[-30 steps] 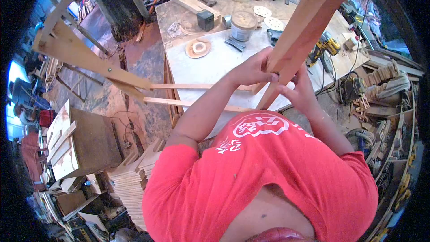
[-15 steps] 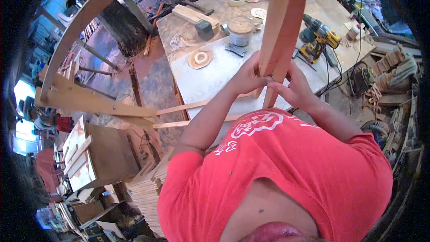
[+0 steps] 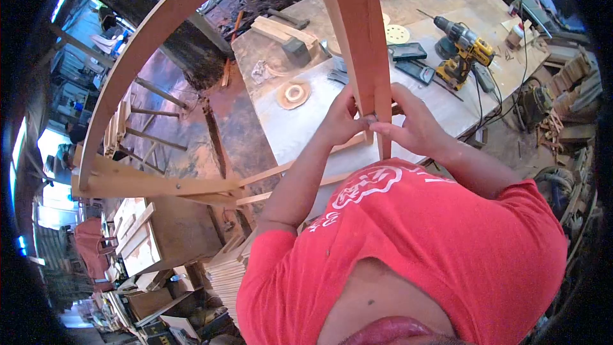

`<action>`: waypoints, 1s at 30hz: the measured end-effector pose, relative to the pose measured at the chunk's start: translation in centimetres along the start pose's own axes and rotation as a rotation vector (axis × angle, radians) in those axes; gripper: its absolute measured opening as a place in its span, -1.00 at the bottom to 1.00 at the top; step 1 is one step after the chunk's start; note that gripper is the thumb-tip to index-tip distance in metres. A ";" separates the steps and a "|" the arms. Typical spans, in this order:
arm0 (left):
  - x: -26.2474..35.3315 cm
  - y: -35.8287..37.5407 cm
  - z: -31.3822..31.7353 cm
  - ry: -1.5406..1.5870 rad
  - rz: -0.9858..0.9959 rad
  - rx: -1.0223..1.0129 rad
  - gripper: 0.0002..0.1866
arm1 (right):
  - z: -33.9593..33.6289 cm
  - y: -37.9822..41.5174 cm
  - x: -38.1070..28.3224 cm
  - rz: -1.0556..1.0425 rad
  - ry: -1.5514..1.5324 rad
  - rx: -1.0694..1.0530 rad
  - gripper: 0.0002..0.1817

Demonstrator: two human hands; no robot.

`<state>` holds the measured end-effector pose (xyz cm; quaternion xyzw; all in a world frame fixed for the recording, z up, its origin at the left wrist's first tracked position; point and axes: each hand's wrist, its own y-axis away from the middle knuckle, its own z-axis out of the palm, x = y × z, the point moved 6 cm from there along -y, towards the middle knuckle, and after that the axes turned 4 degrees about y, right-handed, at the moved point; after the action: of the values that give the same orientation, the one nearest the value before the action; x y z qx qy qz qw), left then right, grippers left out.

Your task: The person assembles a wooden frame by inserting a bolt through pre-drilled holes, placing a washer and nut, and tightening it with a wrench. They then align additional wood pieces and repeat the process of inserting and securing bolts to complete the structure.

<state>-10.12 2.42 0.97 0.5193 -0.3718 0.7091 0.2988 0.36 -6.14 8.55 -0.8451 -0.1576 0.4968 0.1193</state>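
A squared wooden beam (image 3: 364,38) rises in front of my chest, part of a wooden frame with a curved wooden rim (image 3: 128,57). My left hand (image 3: 347,118) wraps the beam's left side, closed, its thumb on the front face. Closed around the right side is my right hand (image 3: 412,124), its thumb reaching across to the other thumb. Between the thumb tips is a small dark spot, perhaps a fastener, too small to make out. Some fingers are hidden behind the beam. Thin wooden rails (image 3: 271,172) run left from below my hands to the frame's lower bar (image 3: 147,186).
On the worktable (image 3: 281,128) lie a yellow cordless drill (image 3: 463,51), a dark flat case (image 3: 418,71), a sanding disc (image 3: 397,34), a wooden ring piece (image 3: 294,94), a hammer (image 3: 287,19) and wood blocks (image 3: 281,29). Stacked boards (image 3: 223,278) stand at lower left.
The view has shifted, so the table and frame appear further right and the beam's top further left. Both hands stay at the same spot on the beam; my right-hand fingers look slightly more raised.
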 end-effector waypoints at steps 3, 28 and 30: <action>-0.4 -0.7 -0.4 0.044 0.065 0.046 -0.23 | 0.1 -0.1 -0.1 -0.032 0.065 0.057 -0.35; -3.4 -15.7 3.1 0.038 0.073 0.071 -0.32 | -11.0 -0.2 8.9 -0.273 0.245 0.616 -0.47; 0.9 -15.6 4.9 -0.070 0.311 0.122 -0.32 | -10.6 -0.1 9.2 -0.302 0.230 0.729 -0.47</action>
<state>4.79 6.82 6.07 0.4969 -0.4142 0.7495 0.1405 13.87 -3.04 6.32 -0.7649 -0.0791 0.3991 0.4994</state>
